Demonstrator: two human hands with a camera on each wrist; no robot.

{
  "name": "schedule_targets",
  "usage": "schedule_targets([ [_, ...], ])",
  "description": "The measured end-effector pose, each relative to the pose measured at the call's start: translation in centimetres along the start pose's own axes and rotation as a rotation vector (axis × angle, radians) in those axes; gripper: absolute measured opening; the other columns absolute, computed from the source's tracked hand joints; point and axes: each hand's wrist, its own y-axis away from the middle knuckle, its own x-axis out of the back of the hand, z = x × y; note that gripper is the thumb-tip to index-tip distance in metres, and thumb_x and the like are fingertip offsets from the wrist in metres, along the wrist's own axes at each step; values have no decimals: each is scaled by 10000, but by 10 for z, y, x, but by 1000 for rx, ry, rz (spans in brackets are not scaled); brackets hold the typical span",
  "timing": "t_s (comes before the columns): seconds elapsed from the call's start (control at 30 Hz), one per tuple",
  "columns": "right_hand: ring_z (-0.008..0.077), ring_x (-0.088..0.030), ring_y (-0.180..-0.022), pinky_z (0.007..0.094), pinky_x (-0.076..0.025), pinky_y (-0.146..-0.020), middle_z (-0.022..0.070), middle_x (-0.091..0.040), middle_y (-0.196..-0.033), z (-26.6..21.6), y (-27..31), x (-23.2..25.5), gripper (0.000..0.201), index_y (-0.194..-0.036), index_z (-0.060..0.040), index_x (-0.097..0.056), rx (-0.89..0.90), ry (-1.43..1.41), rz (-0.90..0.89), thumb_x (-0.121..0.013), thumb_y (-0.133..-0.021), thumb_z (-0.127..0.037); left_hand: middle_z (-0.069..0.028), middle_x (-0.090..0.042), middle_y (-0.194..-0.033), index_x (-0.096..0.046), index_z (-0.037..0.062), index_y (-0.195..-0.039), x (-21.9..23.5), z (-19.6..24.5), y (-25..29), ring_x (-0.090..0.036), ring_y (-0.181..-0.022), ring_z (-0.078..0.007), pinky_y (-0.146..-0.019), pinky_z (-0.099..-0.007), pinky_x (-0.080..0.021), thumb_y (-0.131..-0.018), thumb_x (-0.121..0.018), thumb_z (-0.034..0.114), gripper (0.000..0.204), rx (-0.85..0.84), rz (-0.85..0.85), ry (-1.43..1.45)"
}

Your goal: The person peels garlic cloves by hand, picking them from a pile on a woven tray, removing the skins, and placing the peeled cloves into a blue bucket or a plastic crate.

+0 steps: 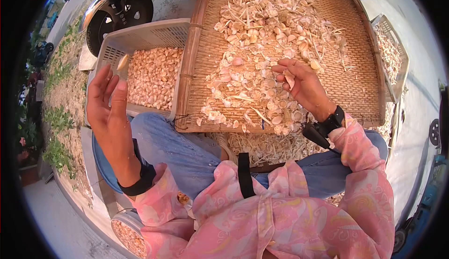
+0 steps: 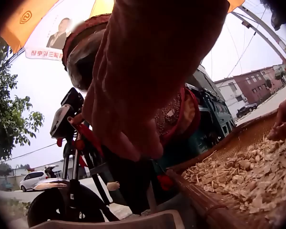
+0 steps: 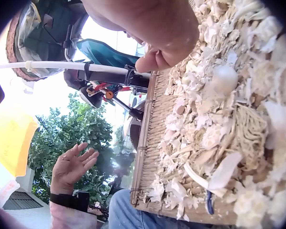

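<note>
My left hand (image 1: 110, 114) is raised beside the plastic crate (image 1: 163, 29), fingers extended and apart, holding nothing. A pale garlic clove (image 1: 123, 61) is in the air just beyond its fingertips, over the crate's corner; the left wrist view also shows this clove (image 2: 113, 185) below the hand. Many peeled-apart garlic cloves (image 1: 154, 79) fill the crate's bottom. Over the woven bamboo tray (image 1: 348, 79), my right hand (image 1: 306, 86) has curled fingers and holds a pale pinkish piece of garlic (image 1: 289, 79). Loose cloves and papery skins (image 1: 262, 25) lie heaped below and beyond it.
Another crate (image 1: 397, 86) with garlic scraps stands right of the tray. A bucket of cloves (image 1: 128, 235) sits at lower left. Skins and stalks (image 1: 262, 147) cover the ground under the tray's front edge. A vehicle wheel (image 1: 126, 13) stands behind the left crate.
</note>
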Motion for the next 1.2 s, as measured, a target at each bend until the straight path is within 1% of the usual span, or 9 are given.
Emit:
schedule_targets([
  [0.03, 152, -578, -827, 235, -461, -675, 150, -580, -1068, 1, 3, -2, 283, -1154, 21, -441, 31, -5, 27, -419, -937, -158, -174, -508, -1165, -444, -56, -1217, -1, -20, -4, -538, -1060, -238, -860, -317, -460, -899, -527, 148, 387, 69, 25, -91],
  [0.1, 170, -583, -854, 247, -464, -715, 159, -572, -1075, 2, 3, -11, 280, -1165, 32, -425, 95, -16, 44, -423, -927, -117, -189, -471, -1203, -413, -59, -1238, -31, -26, 13, -522, -1097, -289, -905, -355, -444, -919, -509, 211, 429, 341, -211, 327],
  [0.23, 132, -562, -928, 234, -455, -801, 109, -571, -1105, 11, 13, -25, 325, -1211, 25, -404, 318, 215, -76, -452, -940, -147, -193, -438, -1219, -382, -40, -1232, -147, -26, 70, -493, -1116, -311, -925, -362, -442, -934, -466, 352, 500, 1158, -612, 1043],
  [0.33, 89, -521, -974, 224, -418, -851, 87, -557, -1167, 14, 25, -21, 361, -1259, 9, -375, 417, 616, -90, -404, -966, -200, -131, -477, -1185, -429, -4, -1189, -192, -26, 93, -521, -1048, -234, -913, -341, -450, -944, -456, 299, 391, 1057, -573, 1327],
  [0.57, 122, -507, -1025, 251, -418, -876, 103, -539, -1207, 14, 30, -19, 320, -1259, 0, -390, 506, 423, -104, -351, -972, -137, -39, -585, -962, -543, 21, -1060, -204, -20, 107, -552, -830, -118, -733, -251, -465, -911, -528, 150, 198, 893, -461, 1192],
  [0.8, 173, -549, -950, 268, -447, -792, 133, -546, -1116, 13, 26, -13, 270, -1167, -17, -505, 631, 751, -102, -443, -942, -153, -31, -598, -872, -586, 19, -996, -199, -32, 95, -552, -680, -91, -537, -210, -434, -862, -595, 90, 152, 569, -363, 849],
  [0.87, 178, -574, -859, 270, -461, -724, 131, -582, -1010, 16, 21, -6, 242, -1100, -11, -539, 661, 771, -56, -478, -928, -170, -47, -582, -833, -598, 26, -979, -194, -38, 90, -556, -665, -121, -536, -248, -444, -842, -592, 54, 140, 190, -332, 483],
  [1.0, 136, -564, -598, 261, -450, -543, 60, -592, -696, 3, 30, -15, 196, -904, -3, -545, 359, 833, -80, -504, -914, -195, -91, -538, -768, -617, 36, -959, -177, -33, 80, -567, -634, -204, -559, -318, -463, -788, -587, -10, 180, -531, -324, -158],
  [1.2, 83, -535, -587, 227, -442, -532, 38, -594, -721, 0, 34, -18, 157, -857, -4, -530, 133, 646, -137, -459, -918, -131, -107, -549, -784, -630, 42, -988, -172, -29, 84, -567, -679, -215, -567, -288, -444, -798, -601, 0, 197, -387, -463, -1],
])
